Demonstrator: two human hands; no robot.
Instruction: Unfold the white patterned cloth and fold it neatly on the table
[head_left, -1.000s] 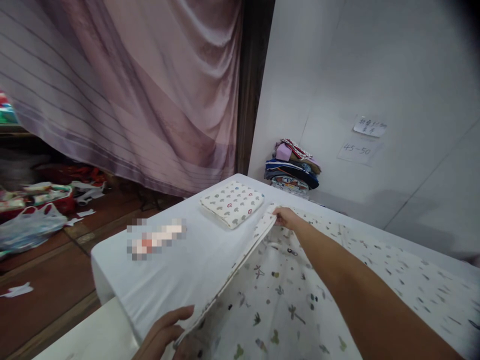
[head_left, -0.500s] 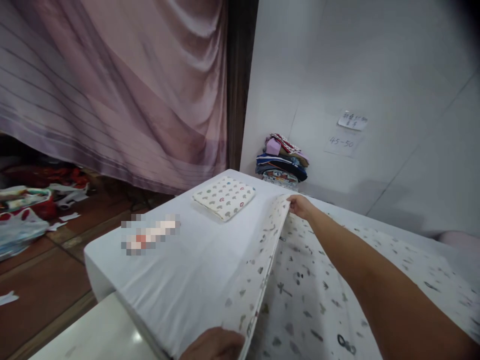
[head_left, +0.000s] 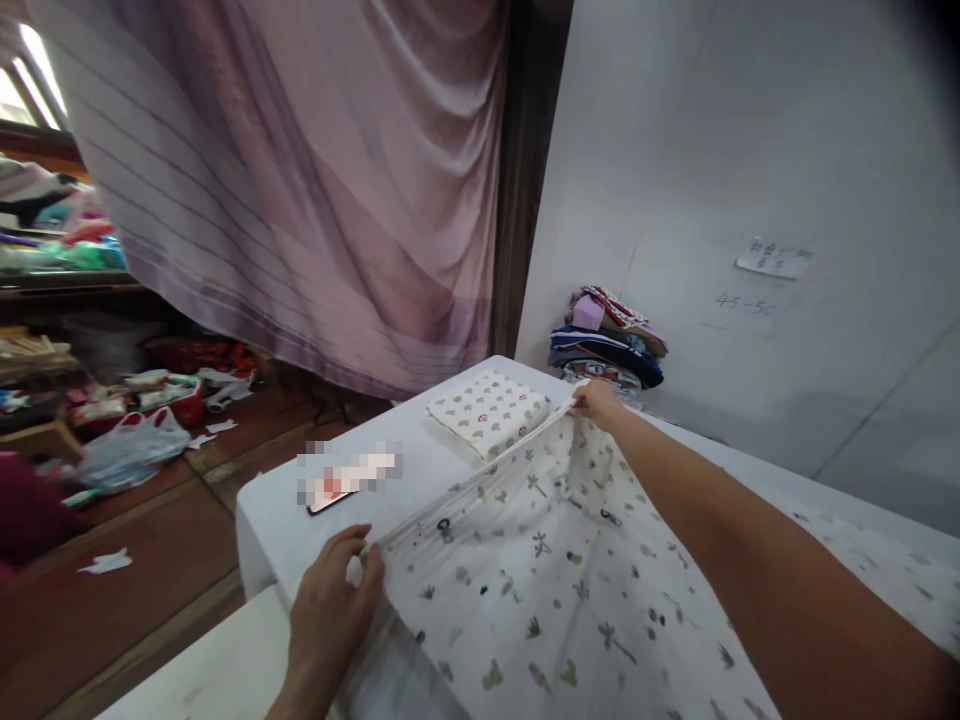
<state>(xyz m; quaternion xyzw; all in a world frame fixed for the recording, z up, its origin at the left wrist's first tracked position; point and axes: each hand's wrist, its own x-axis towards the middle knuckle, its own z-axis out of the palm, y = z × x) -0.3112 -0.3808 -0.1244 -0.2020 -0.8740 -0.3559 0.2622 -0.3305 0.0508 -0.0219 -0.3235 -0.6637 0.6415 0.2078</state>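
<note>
A white cloth (head_left: 540,560) printed with small plants and other grey-green motifs spreads over the white-covered table in front of me. My left hand (head_left: 337,595) pinches its near left corner between thumb and fingers. At the far corner, my right hand (head_left: 596,402) grips the cloth's edge, with the arm reaching across from the right. The edge between my hands is drawn fairly straight and slightly gathered. Just beyond it lies a folded cloth (head_left: 487,412) with a grey mushroom-like print, close to my right hand. A flat, partly blurred object (head_left: 352,482) rests beyond my left hand.
The white table cover (head_left: 262,520) ends on the left above a tiled floor (head_left: 161,540). Folded fabrics (head_left: 607,340) are piled by the wall at the back. A pink curtain (head_left: 375,180) hangs behind. Plastic bags (head_left: 135,450) and paper scraps (head_left: 109,562) lie on the floor.
The cloth's edge has swung left and now lies near the folded cloth. My left hand has moved forward and left with its corner. The view has shifted left.
</note>
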